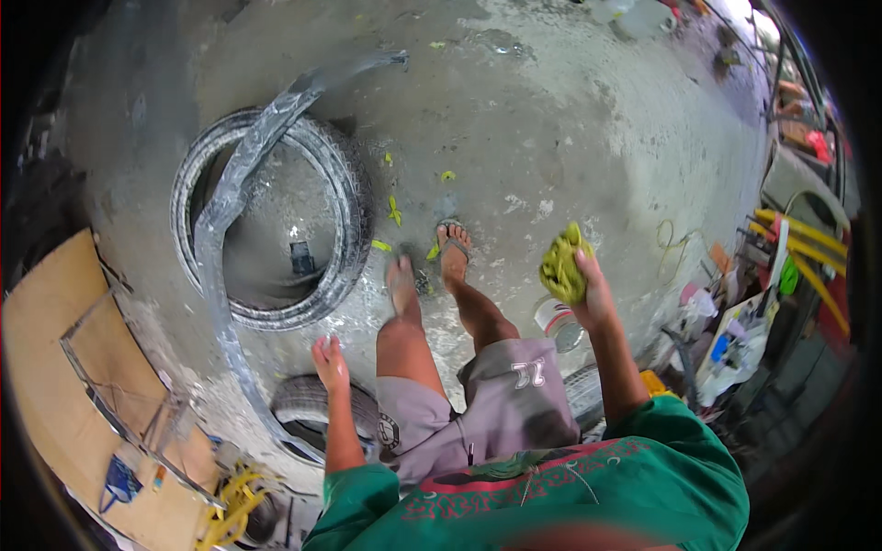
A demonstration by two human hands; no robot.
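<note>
My right hand (595,292) is closed round a crumpled yellow-green cloth (563,268), held out above the floor on the right. My left hand (331,363) hangs low at the left with its fingers loosely bent and a little apart, and I see nothing in it. Ahead of that hand a large tire (352,197) lies flat on the concrete, grey and wet-looking. Across it drapes a long, flattened grey rubber strip (225,202), like a deflated inner tube. Inside the tire's ring sits a small black object (301,258).
Another tire (322,401) lies by my left forearm. A round clear container (562,326) stands below the cloth. A bent wooden board (55,358) with a metal frame is at left. Cluttered items and yellow bars (813,255) line the right. Yellow-green scraps (394,211) dot the floor.
</note>
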